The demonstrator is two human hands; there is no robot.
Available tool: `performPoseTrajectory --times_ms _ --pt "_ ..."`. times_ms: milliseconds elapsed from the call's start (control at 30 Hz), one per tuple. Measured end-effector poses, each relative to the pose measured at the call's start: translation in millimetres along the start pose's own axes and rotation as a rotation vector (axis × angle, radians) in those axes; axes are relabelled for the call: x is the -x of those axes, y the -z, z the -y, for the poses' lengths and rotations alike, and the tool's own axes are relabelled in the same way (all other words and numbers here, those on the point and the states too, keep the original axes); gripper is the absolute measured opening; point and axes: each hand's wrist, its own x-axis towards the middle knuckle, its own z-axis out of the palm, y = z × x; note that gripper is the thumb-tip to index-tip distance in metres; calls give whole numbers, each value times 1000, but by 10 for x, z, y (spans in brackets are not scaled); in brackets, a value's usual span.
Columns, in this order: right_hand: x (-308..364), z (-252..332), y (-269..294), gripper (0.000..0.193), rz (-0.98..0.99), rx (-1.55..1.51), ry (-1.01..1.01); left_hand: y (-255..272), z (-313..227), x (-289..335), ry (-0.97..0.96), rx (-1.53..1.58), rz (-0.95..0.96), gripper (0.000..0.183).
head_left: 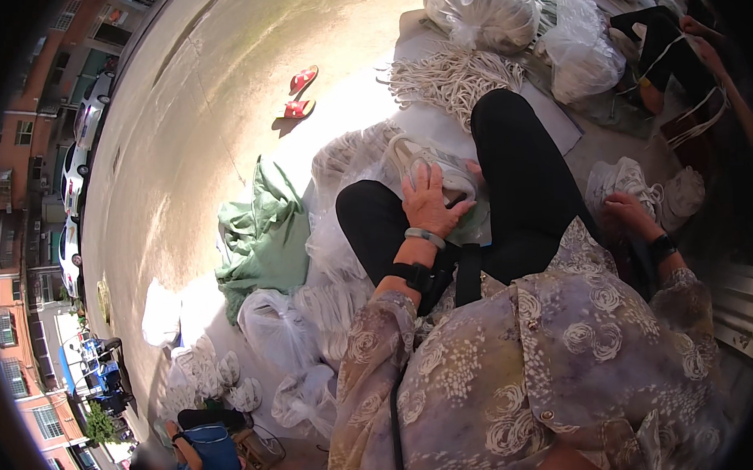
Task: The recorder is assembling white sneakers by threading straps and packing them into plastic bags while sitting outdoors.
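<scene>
A pale shoe (pixel 449 175) rests between my knees, partly covered by my left hand (pixel 433 204). Fingers of that hand lie over the shoe's upper, with the thumb spread toward its opening. A small skin-coloured patch shows on the shoe's far side by my right knee; whose it is I cannot tell. My right hand (pixel 629 213) is on the outer side of my right thigh, next to a cluster of white shoes (pixel 619 179). Its fingers are bent and partly hidden, and what they hold, if anything, does not show.
Clear plastic bags (pixel 272 327) and a green cloth (pixel 264 229) lie to my left. Ahead are red slippers (pixel 298 109), a heap of pale cords (pixel 449 80) and stuffed bags (pixel 483 9). Other people (pixel 205 457) sit at lower left and far right.
</scene>
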Motion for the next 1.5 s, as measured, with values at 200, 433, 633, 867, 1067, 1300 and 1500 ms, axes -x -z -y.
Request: performPoseTrajectory --times_ms 200,433,633,867,1067,1300,1500 --pt "-4 915 -220 17 -187 243 129 -18 -228 -29 104 32 -18 94" --pt "-662 1744 -1036 17 116 229 468 137 -109 70 127 269 10 100" --pt "-858 1712 -2221 48 198 934 1116 67 198 244 174 550 -107 73" --pt "-938 1648 -2317 68 339 1008 1011 79 188 384 358 491 -79 61" --pt "-1031 1441 -2086 70 282 830 1053 110 -62 300 380 431 68 66" --pt "-1133 1448 -1967 71 361 776 1113 133 59 385 240 486 41 70" --pt "-1179 1407 -1895 70 360 776 1055 167 132 365 205 602 115 68"
